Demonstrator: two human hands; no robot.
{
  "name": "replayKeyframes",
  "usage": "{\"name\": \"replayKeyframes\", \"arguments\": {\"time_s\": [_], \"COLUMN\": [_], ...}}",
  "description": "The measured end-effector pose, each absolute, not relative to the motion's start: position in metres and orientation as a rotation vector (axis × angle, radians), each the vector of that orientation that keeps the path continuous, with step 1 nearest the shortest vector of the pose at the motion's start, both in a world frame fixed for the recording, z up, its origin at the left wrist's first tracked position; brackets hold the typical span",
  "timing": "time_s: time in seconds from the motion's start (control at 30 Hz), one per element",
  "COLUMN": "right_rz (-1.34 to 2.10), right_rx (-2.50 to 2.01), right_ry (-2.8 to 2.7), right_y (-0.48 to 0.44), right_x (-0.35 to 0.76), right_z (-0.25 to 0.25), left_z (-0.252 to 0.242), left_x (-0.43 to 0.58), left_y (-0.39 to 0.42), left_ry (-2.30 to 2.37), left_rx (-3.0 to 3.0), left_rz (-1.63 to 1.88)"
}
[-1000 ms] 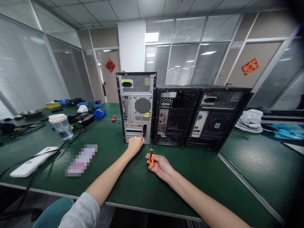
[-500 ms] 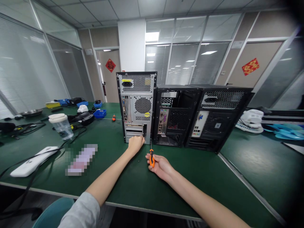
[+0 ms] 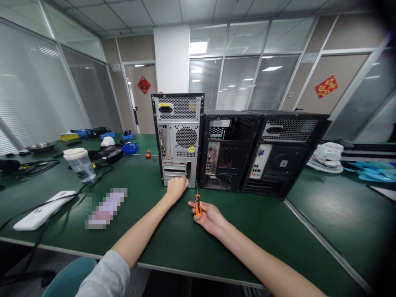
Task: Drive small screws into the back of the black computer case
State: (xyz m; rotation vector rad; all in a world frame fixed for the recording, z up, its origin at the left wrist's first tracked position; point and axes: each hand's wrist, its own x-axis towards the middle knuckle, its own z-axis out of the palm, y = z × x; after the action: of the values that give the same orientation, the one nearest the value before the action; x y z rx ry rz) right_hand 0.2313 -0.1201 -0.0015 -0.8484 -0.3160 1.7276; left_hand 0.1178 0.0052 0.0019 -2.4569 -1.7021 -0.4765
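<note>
A tower computer case (image 3: 186, 120) with a silver back panel stands upright on the green table, its rear facing me. My left hand (image 3: 177, 187) is closed against its lower back, by the expansion slot covers (image 3: 174, 170). Whatever lies inside those curled fingers is hidden. An orange and black screwdriver (image 3: 198, 205) points upward in my right hand (image 3: 208, 216), which is palm up with fingers around the handle. The thin shaft reaches the panel's lower right edge, where the tip is too small to make out. One tiny dark piece (image 3: 180, 209) lies on the table between my hands.
Two black computer cases, a middle one (image 3: 230, 154) and a right one (image 3: 283, 156), stand close beside the silver one. To the left are a cup (image 3: 81, 167), a white power bank-like block (image 3: 43, 211), cables and blue bins (image 3: 130, 148). A small orange screwdriver (image 3: 148, 154) stands farther back.
The fingers of my right hand have shifted slightly on the screwdriver handle, one stretching farther left. My left hand and the cases have kept their places.
</note>
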Motion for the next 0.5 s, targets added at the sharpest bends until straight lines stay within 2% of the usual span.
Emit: {"name": "replayKeyframes", "arguments": {"time_s": [0.5], "right_rz": [1.583], "right_rx": [-0.907], "right_ry": [-0.434], "right_y": [-0.1211], "right_x": [0.2255], "right_z": [-0.0031], "left_z": [-0.0012], "left_x": [0.1174], "left_y": [0.0072], "left_ry": [-1.665], "left_rx": [-2.440], "left_rz": [-0.484]}}
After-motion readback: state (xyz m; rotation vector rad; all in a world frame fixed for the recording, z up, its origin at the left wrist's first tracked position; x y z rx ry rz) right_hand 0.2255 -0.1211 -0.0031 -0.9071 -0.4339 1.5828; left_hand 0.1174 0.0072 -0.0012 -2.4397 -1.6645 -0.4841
